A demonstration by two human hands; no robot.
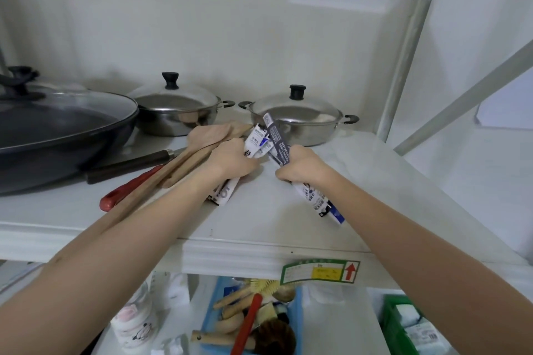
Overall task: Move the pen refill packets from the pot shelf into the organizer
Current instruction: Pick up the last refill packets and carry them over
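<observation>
Both fists are full! The left hand (pixel 230 160) grips a bundle of pen refill packets (pixel 256 143), long axis from 7 to 1 o'clock; the right hand (pixel 300 164) clutches another bundle (pixel 310 192), running 11 to 5, above the pot shelf (pixel 259 219). No organizer is surely identifiable.

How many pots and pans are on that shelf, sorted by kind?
Steel pots with lids: 2, one behind the left hand, one behind the right hand
Dark pan with glass lid: 1
Total: 3
</observation>
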